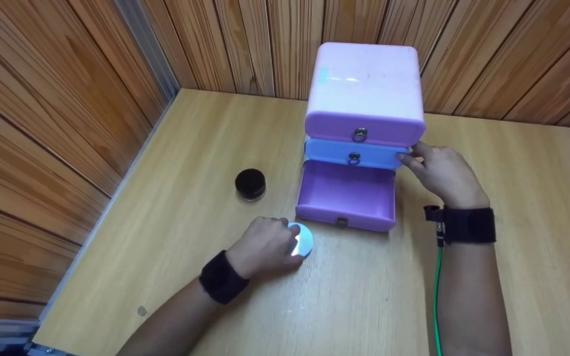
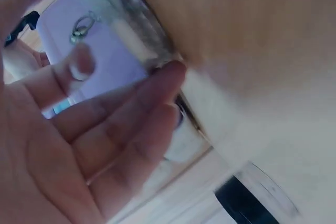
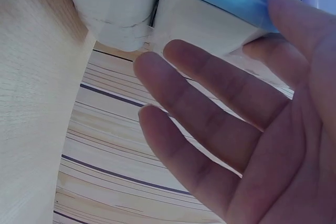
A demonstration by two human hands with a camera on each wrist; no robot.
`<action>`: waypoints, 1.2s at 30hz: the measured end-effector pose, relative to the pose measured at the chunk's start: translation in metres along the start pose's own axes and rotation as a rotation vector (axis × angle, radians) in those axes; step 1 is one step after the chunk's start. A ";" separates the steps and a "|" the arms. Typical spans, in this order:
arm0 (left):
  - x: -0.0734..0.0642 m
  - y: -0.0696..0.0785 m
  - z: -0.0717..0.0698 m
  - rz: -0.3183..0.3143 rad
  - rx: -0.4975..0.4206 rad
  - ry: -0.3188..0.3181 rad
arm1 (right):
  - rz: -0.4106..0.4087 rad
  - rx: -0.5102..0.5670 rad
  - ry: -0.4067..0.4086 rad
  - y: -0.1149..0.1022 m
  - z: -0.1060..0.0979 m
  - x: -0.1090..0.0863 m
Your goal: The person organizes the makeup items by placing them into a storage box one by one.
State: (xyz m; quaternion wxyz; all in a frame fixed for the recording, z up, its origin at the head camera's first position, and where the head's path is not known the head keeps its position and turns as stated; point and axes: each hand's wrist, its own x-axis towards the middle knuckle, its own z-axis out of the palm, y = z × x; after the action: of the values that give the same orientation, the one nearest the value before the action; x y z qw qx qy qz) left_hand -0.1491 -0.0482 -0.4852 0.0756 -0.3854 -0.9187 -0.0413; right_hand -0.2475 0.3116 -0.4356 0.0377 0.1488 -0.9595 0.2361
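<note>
My left hand (image 1: 265, 244) grips a round, clear-sided jar with a pale blue top (image 1: 305, 241) low over the table, just in front of the drawer unit. In the left wrist view, blurred fingers (image 2: 131, 124) reach about the jar (image 2: 142, 30). A pink and purple drawer unit (image 1: 364, 84) stands at the back; its bottom purple drawer (image 1: 347, 190) is pulled out and holds nothing visible. My right hand (image 1: 446, 173) touches the right edge of the blue middle drawer (image 1: 332, 152). Its thumb (image 3: 289, 9) presses the blue front corner while the other fingers extend loosely.
A small jar with a dark lid (image 1: 250, 183) stands on the wooden table (image 1: 206, 148), left of the unit. Wood-plank walls (image 1: 245, 44) rise behind and at the left. A green cable (image 1: 437, 296) runs along the right forearm.
</note>
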 end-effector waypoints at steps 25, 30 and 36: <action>0.041 -0.044 -0.032 -0.125 -0.163 0.231 | 0.009 -0.035 0.016 -0.003 0.005 -0.002; 0.054 -0.040 -0.027 -0.151 -0.157 0.226 | 0.001 -0.047 0.016 -0.004 0.006 0.000; 0.068 -0.034 -0.022 -0.199 -0.170 0.234 | -0.005 -0.008 0.049 0.001 0.006 -0.001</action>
State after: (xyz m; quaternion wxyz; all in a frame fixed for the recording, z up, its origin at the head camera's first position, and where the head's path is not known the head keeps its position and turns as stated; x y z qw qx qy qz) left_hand -0.2186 -0.0272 -0.4529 0.1447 -0.2902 -0.9304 -0.1708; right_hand -0.2465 0.3097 -0.4418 0.0624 0.1453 -0.9588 0.2359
